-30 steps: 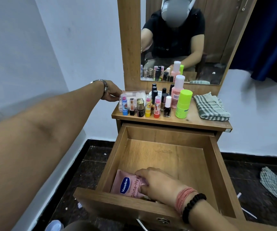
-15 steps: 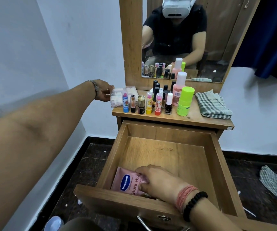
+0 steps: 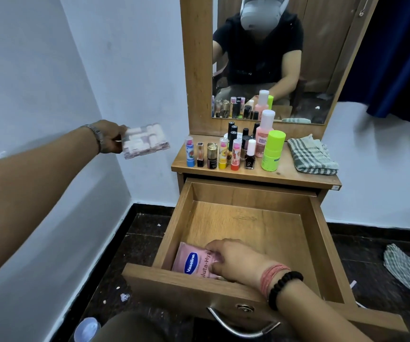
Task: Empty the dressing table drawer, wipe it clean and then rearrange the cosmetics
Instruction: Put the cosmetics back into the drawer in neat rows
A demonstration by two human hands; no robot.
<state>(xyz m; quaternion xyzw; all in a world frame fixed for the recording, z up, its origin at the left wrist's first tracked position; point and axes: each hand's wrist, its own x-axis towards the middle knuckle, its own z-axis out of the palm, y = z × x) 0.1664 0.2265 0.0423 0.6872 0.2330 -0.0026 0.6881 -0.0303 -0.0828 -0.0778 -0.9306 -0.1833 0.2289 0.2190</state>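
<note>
The wooden drawer [image 3: 319, 233] is pulled out wide. A pink Vaseline sachet [image 3: 191, 261] lies in its near left corner, and my right hand [image 3: 236, 261] rests on it with fingers curled over its right half. My left hand [image 3: 109, 137] grips a clear plastic case [image 3: 146, 141] of white pieces, held in the air left of the dressing table top [image 3: 285, 174]. Several lip balms, nail polishes and bottles stand on that top, among them a lime green bottle [image 3: 273, 150] and a pink bottle [image 3: 264, 130].
A folded checked cloth [image 3: 312, 154] lies on the right of the table top, under the mirror [image 3: 322, 58]. Another checked cloth [image 3: 408, 270] lies on the dark floor at the right. A white wall runs along the left. The drawer's metal handle [image 3: 238, 327] faces me.
My left hand has lifted the clear case off the table top's left end and carried it left, away from the table. My right hand has stayed on the sachet.
</note>
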